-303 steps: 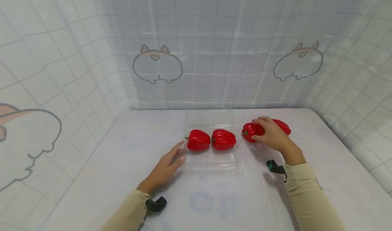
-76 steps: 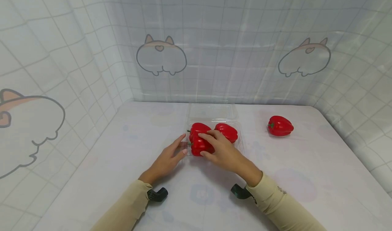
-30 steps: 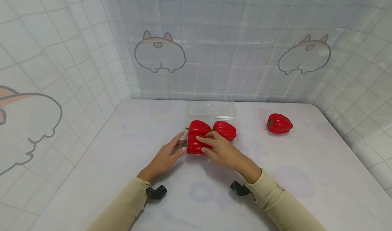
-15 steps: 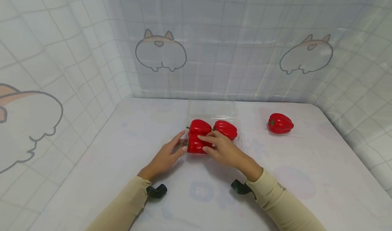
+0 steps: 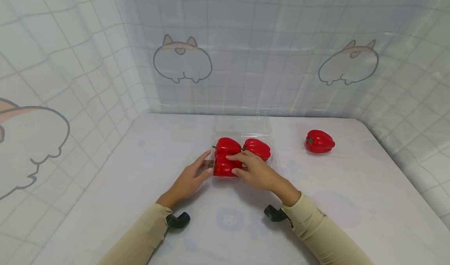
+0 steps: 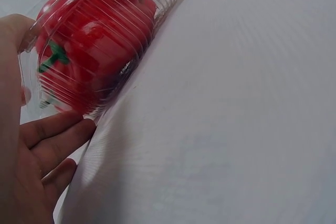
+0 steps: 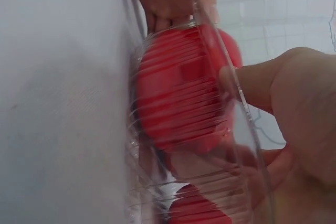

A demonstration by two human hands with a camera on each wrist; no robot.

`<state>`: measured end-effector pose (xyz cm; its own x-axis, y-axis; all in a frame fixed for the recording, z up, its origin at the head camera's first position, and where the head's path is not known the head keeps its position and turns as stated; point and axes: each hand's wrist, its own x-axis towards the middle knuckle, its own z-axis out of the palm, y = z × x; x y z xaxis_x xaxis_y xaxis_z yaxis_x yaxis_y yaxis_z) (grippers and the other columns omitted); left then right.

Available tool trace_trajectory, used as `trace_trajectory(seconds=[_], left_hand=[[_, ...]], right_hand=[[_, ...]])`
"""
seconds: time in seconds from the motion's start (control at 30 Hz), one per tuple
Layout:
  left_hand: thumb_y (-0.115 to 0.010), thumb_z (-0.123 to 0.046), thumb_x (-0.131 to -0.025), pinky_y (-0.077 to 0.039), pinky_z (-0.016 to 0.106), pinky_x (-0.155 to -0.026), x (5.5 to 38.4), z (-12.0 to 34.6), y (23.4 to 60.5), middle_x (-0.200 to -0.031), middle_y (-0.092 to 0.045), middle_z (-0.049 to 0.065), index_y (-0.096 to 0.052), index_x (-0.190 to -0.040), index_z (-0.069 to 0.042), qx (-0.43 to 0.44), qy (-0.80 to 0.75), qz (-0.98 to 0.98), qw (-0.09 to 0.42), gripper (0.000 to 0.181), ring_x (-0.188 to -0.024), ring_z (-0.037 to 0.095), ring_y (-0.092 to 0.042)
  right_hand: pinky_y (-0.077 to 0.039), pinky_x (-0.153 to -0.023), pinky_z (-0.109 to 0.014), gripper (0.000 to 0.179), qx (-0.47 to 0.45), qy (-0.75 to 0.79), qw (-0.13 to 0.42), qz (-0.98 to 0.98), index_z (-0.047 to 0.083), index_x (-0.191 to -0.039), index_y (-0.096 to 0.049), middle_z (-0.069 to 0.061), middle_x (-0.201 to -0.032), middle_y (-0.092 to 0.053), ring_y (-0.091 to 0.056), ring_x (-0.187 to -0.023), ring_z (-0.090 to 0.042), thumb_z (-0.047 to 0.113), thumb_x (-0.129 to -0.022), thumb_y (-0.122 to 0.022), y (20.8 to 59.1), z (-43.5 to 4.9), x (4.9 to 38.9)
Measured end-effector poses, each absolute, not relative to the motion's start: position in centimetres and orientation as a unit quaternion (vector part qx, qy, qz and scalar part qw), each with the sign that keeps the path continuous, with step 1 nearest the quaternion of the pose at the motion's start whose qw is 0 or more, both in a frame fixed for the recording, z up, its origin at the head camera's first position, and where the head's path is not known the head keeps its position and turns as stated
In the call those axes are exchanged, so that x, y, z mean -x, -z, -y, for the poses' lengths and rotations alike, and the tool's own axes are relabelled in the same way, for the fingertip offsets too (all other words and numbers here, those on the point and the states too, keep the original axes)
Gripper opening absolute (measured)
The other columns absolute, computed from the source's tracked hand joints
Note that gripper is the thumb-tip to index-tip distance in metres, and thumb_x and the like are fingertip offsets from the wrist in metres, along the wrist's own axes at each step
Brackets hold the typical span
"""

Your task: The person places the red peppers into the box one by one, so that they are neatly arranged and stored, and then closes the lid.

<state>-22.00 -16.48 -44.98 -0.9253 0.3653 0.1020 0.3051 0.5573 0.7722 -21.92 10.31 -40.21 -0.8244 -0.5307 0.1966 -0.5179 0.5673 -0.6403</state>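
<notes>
Front pepper (image 5: 224, 166) moved into box (image 5: 242, 126); stem (image 5: 212, 165) left, long axis sideways.

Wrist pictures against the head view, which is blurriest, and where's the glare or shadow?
Head: crispest, small highlights on the lone pepper, soft shadow below the right hand; left wrist: pale glare streaks along the ridges of the clear container; right wrist: blurriest, its ridges smeared.

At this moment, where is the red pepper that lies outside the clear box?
In the head view, the loose pepper lies on the table, right of the clear box, toward the back.
</notes>
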Motion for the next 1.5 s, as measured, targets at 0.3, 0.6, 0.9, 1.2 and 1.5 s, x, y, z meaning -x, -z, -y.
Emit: trace_trajectory(seconds=[0.3, 0.6, 0.9, 1.2, 1.5], left_hand=[[-0.056, -0.05, -0.099, -0.041, 0.06, -0.105, 22.1, 16.3, 45.0, -0.148, -0.051, 0.008, -0.024, -0.16, -0.03, -0.187, -0.43, -0.882, 0.036, 0.071, -0.137, 0.03, -0.046], [-0.056, -0.05, -0.099, -0.038, 0.061, -0.107, 21.9, 16.5, 45.0, -0.148, -0.051, 0.008, -0.024, -0.16, -0.03, -0.182, -0.432, -0.883, 0.035, 0.071, -0.139, 0.029, -0.044], [-0.057, -0.054, -0.098, -0.04, 0.059, -0.107, 21.9, 16.7, 45.3, -0.149, -0.05, 0.005, -0.024, -0.159, -0.036, -0.174, -0.439, -0.88, 0.049, 0.072, -0.139, 0.028, -0.044], [-0.055, -0.054, -0.099, -0.04, 0.058, -0.107, 21.8, 17.0, 45.5, -0.145, -0.053, 0.003, -0.025, -0.159, -0.035, -0.179, -0.436, -0.881, 0.036, 0.07, -0.136, 0.026, -0.047], [-0.055, -0.051, -0.099, -0.038, 0.059, -0.108, 22.0, 16.7, 45.3, -0.147, -0.053, 0.005, -0.025, -0.159, -0.034, -0.188, -0.439, -0.877, 0.043, 0.069, -0.138, 0.027, -0.045]], right_hand=[[-0.056, -0.082, -0.031, 0.042, 0.279, 0.387, 0.0, -0.879, 0.015, -0.133, -0.065, -0.002, -0.12, -0.062, -0.057, -0.103, -0.022, 0.018, -0.092, -0.073, 39.4, -10.8, 22.0], [-0.057, -0.089, -0.035, 0.03, 0.268, 0.43, -0.015, -0.862, 0.007, -0.125, -0.068, -0.002, -0.118, -0.067, -0.063, -0.107, -0.017, 0.017, -0.097, -0.067, 38.1, -13.7, 23.3], [-0.058, -0.086, -0.047, 0.033, 0.155, 0.445, -0.057, -0.88, 0.01, -0.132, -0.063, -0.011, -0.121, -0.068, -0.068, -0.101, -0.032, 0.023, -0.101, -0.06, 37.2, -20.1, 24.8], [-0.054, -0.077, -0.037, 0.035, 0.097, 0.394, -0.142, -0.903, 0.007, -0.131, -0.063, -0.014, -0.118, -0.069, -0.068, -0.099, -0.028, 0.027, -0.104, -0.055, 36.7, -25.6, 25.6], [-0.051, -0.09, -0.061, 0.041, 0.035, 0.337, -0.181, -0.923, 0.002, -0.135, -0.059, -0.024, -0.127, -0.061, -0.059, -0.112, -0.044, 0.026, -0.104, -0.05, 36.8, -29.9, 24.9]])
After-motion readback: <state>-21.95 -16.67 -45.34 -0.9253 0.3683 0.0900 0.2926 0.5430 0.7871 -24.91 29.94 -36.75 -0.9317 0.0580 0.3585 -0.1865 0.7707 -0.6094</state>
